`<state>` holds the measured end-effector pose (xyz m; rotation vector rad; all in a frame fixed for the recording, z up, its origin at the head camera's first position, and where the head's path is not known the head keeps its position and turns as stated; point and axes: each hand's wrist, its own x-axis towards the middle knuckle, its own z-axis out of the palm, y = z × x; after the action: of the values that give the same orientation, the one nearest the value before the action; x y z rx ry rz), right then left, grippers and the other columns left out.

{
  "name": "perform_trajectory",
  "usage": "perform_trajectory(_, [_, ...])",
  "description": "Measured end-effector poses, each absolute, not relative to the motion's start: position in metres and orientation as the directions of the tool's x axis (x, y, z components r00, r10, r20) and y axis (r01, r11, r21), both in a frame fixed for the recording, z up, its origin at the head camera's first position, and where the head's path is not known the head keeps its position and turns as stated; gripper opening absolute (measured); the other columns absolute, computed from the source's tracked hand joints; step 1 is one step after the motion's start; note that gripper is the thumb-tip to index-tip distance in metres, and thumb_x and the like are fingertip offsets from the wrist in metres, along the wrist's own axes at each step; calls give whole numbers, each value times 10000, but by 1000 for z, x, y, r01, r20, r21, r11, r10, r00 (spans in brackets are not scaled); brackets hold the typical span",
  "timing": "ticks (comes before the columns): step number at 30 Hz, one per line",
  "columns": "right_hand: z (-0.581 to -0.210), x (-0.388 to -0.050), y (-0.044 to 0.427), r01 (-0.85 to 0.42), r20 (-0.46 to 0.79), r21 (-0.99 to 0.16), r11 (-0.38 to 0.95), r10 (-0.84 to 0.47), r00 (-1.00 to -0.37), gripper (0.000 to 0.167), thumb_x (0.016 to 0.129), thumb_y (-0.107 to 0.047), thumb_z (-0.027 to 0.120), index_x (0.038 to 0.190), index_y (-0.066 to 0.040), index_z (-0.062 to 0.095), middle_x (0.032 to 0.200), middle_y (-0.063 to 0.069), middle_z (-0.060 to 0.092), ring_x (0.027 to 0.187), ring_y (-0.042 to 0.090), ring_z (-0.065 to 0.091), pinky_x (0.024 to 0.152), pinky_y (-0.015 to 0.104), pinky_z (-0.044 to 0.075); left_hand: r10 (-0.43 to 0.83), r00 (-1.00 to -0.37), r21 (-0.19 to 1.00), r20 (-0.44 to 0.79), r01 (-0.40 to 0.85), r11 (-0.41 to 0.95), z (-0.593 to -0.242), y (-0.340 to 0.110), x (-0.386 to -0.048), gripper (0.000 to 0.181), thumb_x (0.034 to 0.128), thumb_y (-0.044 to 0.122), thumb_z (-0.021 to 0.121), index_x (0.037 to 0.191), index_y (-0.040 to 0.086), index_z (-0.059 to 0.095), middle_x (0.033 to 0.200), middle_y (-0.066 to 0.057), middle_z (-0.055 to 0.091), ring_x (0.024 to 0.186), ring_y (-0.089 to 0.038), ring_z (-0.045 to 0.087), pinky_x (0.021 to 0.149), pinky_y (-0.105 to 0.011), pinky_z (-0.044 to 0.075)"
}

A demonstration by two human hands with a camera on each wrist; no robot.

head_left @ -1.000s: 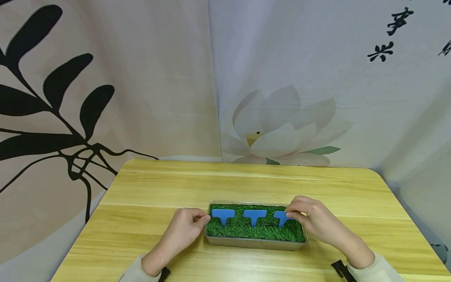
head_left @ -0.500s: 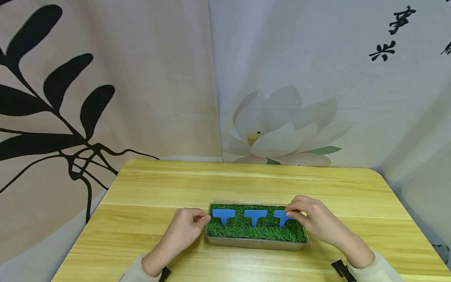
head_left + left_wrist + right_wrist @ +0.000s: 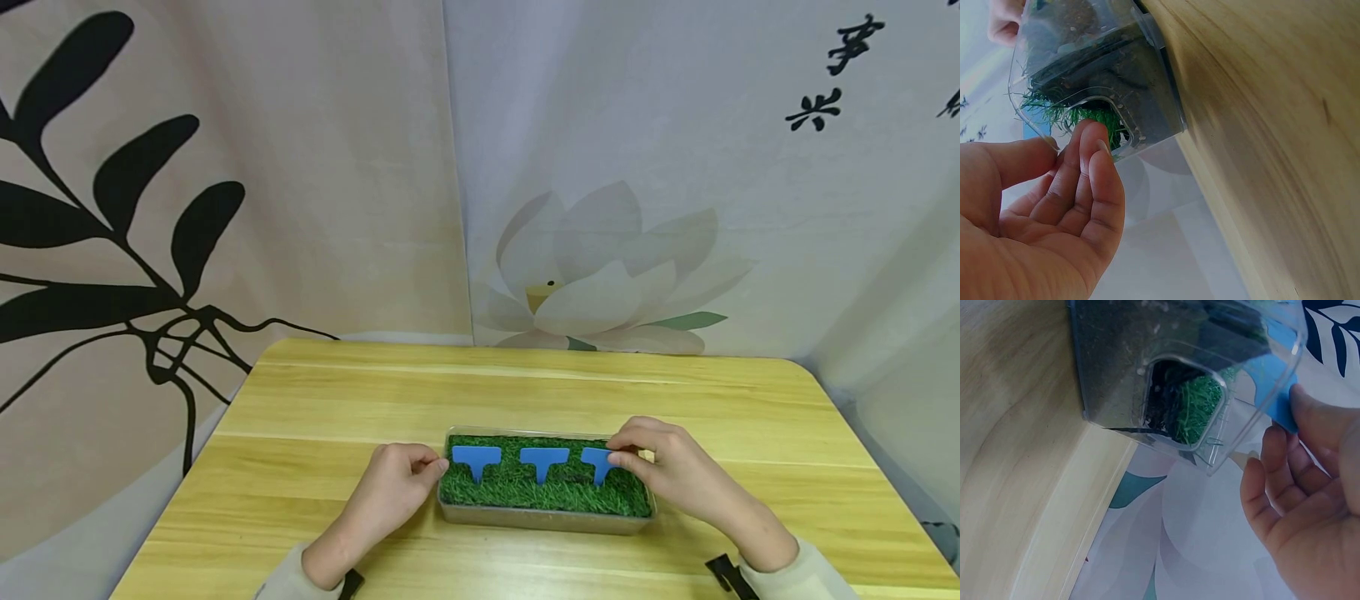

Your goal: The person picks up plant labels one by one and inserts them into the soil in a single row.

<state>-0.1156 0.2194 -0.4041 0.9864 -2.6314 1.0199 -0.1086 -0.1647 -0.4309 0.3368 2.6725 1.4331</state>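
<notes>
On the table sits a clear plastic box point(image 3: 547, 518), filled with green artificial grass point(image 3: 555, 497). Three blue T-shaped plant labels stand upright in a row in it: a left label point(image 3: 476, 455), a middle label point(image 3: 543, 456) and a right label point(image 3: 596, 456). My left hand point(image 3: 393, 487) pinches the box's rim at its left end; in the left wrist view the thumb and fingers point(image 3: 1094, 140) meet at the rim's corner. With thumb and forefinger, my right hand point(image 3: 667, 462) pinches the right label's outer end, which it partly hides; the blue label point(image 3: 1282, 409) shows clearly in the right wrist view.
The box stands near the middle of a light wooden table point(image 3: 360, 392) with rounded far corners. Behind it hangs a pale curtain point(image 3: 360, 208) printed with dark leaves and a lotus.
Almost nothing moves. The right label tilts or shifts very slightly to the left in the right hand's pinch; the left hand stays in place.
</notes>
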Motion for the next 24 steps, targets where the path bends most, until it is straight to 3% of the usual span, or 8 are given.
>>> perform_trajectory(11, [-400,-112,218,-577,314,-559,595,-493,-812,97,952,-134,779,1048,-151,776,957,-67,715,871,13,636,735,270,569,235,-971,832,45,167,529,-431,-165,-109,231,985,71,716,768,136,764,522,90,483,451,-13,309,467,-195,296])
perform_trajectory(19, [-402,-111,223,-540,307,-562,627,-447,-840,126,990,-101,736,1040,-212,766,981,-180,686,897,7,648,746,281,567,237,-971,826,46,170,537,-433,-166,-109,209,984,63,713,797,126,782,527,93,504,450,-21,311,463,-197,300])
perform_trajectory(24, [-402,-110,228,-552,351,-552,625,-426,-834,84,1011,-122,713,1021,-188,764,971,-112,715,862,15,646,709,267,553,235,-971,820,37,164,548,-433,-167,-109,204,987,61,707,813,129,789,523,89,508,446,-29,305,461,-193,294])
